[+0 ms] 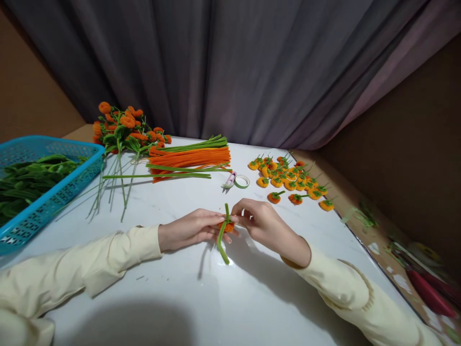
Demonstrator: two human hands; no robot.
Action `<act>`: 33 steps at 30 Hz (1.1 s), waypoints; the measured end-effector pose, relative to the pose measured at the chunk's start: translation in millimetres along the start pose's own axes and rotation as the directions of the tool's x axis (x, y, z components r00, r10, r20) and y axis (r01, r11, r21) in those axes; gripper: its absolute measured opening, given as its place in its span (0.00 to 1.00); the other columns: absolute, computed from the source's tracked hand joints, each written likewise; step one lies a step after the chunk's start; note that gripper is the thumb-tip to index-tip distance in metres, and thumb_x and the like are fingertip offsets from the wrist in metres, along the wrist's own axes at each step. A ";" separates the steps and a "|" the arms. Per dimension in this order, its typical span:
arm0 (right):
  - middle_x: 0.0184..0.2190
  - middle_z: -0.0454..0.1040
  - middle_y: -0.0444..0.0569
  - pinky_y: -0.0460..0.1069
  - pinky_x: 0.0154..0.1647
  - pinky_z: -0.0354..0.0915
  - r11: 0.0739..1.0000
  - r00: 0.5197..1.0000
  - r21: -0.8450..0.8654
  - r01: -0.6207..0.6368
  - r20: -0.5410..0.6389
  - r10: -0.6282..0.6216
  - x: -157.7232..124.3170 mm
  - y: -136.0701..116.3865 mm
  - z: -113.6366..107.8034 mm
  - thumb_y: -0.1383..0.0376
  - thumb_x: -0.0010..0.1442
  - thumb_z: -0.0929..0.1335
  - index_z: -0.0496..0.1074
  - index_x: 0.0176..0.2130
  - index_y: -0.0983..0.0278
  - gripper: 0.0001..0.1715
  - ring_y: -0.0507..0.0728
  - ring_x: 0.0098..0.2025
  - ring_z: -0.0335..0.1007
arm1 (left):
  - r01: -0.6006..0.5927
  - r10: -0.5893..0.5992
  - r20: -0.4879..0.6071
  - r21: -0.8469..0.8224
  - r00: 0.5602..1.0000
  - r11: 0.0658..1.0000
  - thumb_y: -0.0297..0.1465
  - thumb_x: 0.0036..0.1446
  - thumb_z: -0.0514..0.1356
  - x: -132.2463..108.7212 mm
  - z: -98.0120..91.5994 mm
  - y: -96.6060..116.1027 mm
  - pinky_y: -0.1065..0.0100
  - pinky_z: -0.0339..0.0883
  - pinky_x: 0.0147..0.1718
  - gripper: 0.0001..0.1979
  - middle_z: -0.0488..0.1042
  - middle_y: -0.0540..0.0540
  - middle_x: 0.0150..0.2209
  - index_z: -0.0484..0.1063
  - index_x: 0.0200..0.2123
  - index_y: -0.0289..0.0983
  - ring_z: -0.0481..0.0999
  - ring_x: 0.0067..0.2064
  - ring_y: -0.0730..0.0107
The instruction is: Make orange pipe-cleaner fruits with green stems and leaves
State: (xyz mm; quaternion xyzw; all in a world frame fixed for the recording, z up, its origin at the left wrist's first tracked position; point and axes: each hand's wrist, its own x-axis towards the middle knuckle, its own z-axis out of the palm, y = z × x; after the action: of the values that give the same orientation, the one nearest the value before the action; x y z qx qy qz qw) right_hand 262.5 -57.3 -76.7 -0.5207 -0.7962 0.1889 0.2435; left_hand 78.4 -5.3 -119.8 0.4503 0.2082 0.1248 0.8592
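Grip: left hand (194,229) clamped on an orange flower head (228,228) with a green strip (221,242), seemingly steadying it; right hand (262,221) pinched on its right side, apparently for finer control, the piece held between both above the counter (180,198). Beyond, left to right: blue basket (65,191) corralling green leaves (32,182); orange flower bunch (126,120); orange strips (190,158), laid parallel, likely for easy picking; snips (229,180) and tape roll (242,186), adjacent, presumably for reach; yellow-and-orange heads (291,185), grouped, green sides up, perhaps sparing their stalks.
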 end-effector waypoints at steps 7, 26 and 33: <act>0.34 0.72 0.58 0.47 0.23 0.62 0.612 0.827 -0.639 0.466 0.068 -0.559 -25.4 9.2 9.3 0.76 0.63 0.54 0.68 0.43 0.75 0.17 0.55 0.31 0.68 | 0.026 -0.039 -0.058 -0.210 0.998 0.977 0.30 0.55 0.61 3.7 -0.8 -5.2 0.73 0.66 0.35 0.08 0.76 0.42 0.32 0.76 0.35 0.29 0.72 0.30 0.75; 0.35 0.72 0.65 0.48 0.23 0.68 0.406 0.660 -0.696 0.592 0.131 -0.740 -25.4 30.5 22.6 0.79 0.58 0.51 0.70 0.40 0.77 0.23 0.56 0.32 0.69 | -0.023 0.025 -0.097 0.030 0.995 0.999 0.31 0.55 0.60 0.2 2.6 -6.5 0.67 0.63 0.44 0.10 0.74 0.45 0.32 0.76 0.35 0.30 0.71 0.36 0.71; 0.33 0.73 0.65 0.48 0.23 0.66 0.349 0.619 -0.736 0.580 0.120 -0.776 -25.2 23.5 19.0 0.79 0.60 0.54 0.70 0.37 0.79 0.18 0.56 0.31 0.71 | -0.078 0.094 -0.100 0.157 0.991 0.985 0.33 0.56 0.60 -1.4 3.9 -9.8 0.68 0.63 0.40 0.10 0.73 0.46 0.30 0.75 0.33 0.30 0.70 0.34 0.72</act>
State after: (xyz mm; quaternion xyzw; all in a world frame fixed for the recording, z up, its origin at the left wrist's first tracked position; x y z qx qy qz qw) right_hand 277.2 -72.3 -110.0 -0.2082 -0.9063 -0.3236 0.1746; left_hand 79.2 -14.1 -125.5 0.5161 0.2429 0.1695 0.8037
